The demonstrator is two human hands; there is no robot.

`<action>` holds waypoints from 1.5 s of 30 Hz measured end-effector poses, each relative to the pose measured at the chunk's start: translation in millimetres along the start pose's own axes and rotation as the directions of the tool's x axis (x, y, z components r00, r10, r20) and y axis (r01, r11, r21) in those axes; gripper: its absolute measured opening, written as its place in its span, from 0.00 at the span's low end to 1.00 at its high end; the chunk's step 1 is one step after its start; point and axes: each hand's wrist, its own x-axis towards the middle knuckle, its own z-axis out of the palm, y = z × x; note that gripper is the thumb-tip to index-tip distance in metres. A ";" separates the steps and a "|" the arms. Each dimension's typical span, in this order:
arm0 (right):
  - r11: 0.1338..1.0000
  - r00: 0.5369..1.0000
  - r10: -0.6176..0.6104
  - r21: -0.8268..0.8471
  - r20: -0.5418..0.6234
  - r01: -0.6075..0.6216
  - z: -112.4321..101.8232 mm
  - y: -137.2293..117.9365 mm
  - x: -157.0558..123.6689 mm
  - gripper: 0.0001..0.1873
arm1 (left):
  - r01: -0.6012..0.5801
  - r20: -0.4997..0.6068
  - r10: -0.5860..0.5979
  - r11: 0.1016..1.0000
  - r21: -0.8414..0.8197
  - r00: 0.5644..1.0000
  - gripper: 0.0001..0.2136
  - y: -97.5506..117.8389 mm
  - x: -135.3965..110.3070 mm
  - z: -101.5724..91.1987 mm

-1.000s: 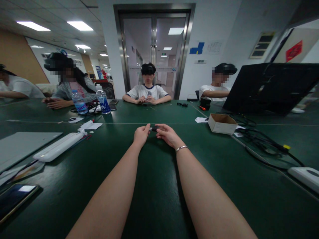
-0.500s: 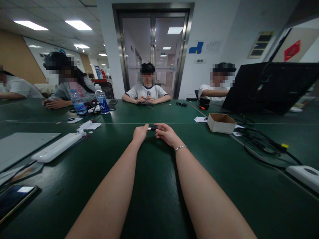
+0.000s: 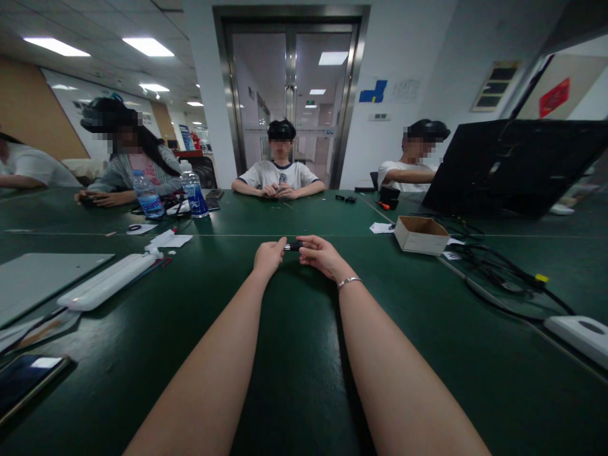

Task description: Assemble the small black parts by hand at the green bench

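Both my arms stretch forward over the dark green table (image 3: pixel 294 380). My left hand (image 3: pixel 268 256) and my right hand (image 3: pixel 320 254) meet at the table's middle, fingers closed in a pinch on a small black object with a metal tip (image 3: pixel 293 245) held between them. My right wrist wears a thin silver bracelet (image 3: pixel 348 282). What the small object is stays too small to name.
A small cardboard box (image 3: pixel 420 234) and black cables (image 3: pixel 498 272) lie right, before an open black laptop (image 3: pixel 513 164). Left: a white power strip (image 3: pixel 107 282), grey laptop (image 3: pixel 42 282), phone (image 3: pixel 26 386), water bottles (image 3: pixel 194 195). Several people sit across the table.
My hands stay together on the small black object with only slight finger shifts. The view drifts a little.
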 end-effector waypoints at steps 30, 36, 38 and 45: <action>0.990 0.987 0.117 -0.061 -0.113 -0.125 -4.8 -10.9 -5.2 0.06 | -0.142 0.143 0.187 0.950 -0.277 0.972 0.16 7.8 -10.8 10.3; 0.992 0.987 0.112 -0.043 -0.113 -0.118 -6.6 -9.8 -4.8 0.06 | -0.155 0.165 0.198 0.958 -0.242 0.966 0.17 7.5 -10.8 8.2; 0.992 0.988 0.110 -0.042 -0.113 -0.115 -6.7 -9.6 -4.8 0.05 | -0.186 0.148 0.227 0.950 -0.251 0.963 0.18 7.5 -11.3 8.1; 0.994 0.989 0.096 -0.043 -0.113 -0.102 -6.2 -9.7 -6.4 0.06 | -0.229 0.145 0.272 0.939 -0.258 0.951 0.19 4.9 -12.6 10.5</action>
